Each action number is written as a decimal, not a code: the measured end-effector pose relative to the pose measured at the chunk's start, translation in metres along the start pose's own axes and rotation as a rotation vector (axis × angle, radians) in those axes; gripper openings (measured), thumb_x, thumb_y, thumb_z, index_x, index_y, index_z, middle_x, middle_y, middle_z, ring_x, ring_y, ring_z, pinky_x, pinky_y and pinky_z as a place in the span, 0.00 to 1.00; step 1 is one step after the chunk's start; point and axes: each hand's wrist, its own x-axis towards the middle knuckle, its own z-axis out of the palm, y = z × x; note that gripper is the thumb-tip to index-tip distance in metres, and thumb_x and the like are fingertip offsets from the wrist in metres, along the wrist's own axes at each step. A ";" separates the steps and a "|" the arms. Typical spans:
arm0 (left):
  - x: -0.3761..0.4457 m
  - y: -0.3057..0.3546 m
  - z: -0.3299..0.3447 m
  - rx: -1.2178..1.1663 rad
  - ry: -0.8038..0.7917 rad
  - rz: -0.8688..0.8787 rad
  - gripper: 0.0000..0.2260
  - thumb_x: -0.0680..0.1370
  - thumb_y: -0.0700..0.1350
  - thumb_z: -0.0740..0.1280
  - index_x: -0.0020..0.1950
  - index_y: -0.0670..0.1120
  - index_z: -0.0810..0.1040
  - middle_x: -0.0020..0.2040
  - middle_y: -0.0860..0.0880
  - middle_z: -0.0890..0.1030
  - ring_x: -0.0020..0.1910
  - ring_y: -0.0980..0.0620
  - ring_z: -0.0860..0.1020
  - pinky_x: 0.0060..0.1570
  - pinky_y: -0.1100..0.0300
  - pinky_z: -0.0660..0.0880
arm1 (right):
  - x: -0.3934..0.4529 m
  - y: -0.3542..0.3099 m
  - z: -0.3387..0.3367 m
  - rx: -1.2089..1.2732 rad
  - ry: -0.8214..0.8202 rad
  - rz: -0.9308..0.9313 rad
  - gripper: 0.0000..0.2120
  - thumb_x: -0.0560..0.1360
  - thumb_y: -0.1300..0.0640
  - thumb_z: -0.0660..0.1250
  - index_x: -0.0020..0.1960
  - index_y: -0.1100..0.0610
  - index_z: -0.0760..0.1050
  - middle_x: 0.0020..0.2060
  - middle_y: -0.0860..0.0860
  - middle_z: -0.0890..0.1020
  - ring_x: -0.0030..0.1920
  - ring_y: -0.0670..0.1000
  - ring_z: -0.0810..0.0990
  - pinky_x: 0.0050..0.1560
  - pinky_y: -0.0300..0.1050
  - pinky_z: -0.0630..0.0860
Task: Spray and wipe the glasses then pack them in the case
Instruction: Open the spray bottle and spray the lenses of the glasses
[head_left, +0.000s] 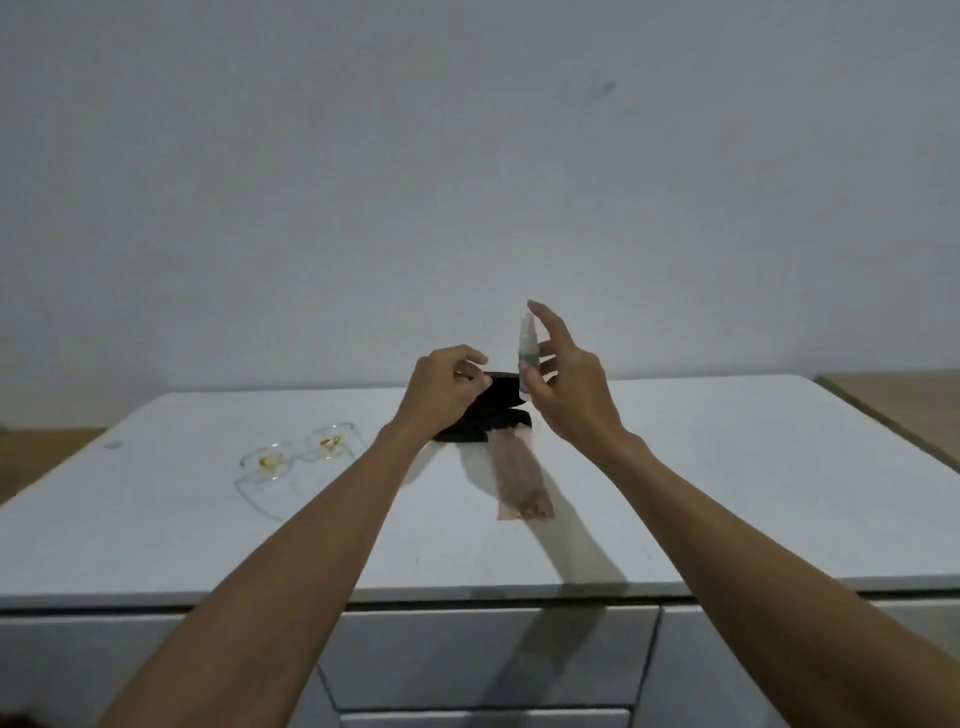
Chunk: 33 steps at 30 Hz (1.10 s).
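Head view — right hand (571, 384) gripping bottle (525, 358)

The counter (701, 467) looks smooth, white and faintly glossy. The glasses (296, 462) have clear plastic frames. The spray bottle (525, 358) seems translucent plastic; the case (493, 410) is matt black.

Tabletop (727, 493) open R; glasses (296, 462) block L.
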 end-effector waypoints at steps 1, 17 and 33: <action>-0.005 -0.007 -0.016 0.020 0.029 0.000 0.07 0.75 0.39 0.74 0.53 0.44 0.84 0.43 0.48 0.86 0.44 0.49 0.85 0.50 0.54 0.82 | 0.002 -0.008 0.013 0.012 -0.017 -0.033 0.30 0.80 0.59 0.64 0.78 0.40 0.61 0.44 0.52 0.84 0.37 0.54 0.85 0.44 0.54 0.83; -0.122 -0.124 -0.179 0.608 0.378 0.010 0.22 0.70 0.28 0.62 0.56 0.46 0.84 0.54 0.47 0.83 0.54 0.45 0.80 0.53 0.51 0.78 | -0.009 -0.071 0.135 0.182 -0.265 -0.088 0.29 0.80 0.59 0.63 0.77 0.42 0.64 0.44 0.48 0.83 0.38 0.51 0.86 0.48 0.54 0.83; -0.136 -0.152 -0.170 0.450 0.392 -0.028 0.08 0.72 0.34 0.76 0.50 0.42 0.86 0.51 0.47 0.83 0.44 0.48 0.83 0.47 0.54 0.83 | -0.010 -0.066 0.140 0.231 -0.272 -0.035 0.28 0.81 0.61 0.64 0.78 0.45 0.64 0.43 0.48 0.83 0.36 0.46 0.86 0.43 0.40 0.81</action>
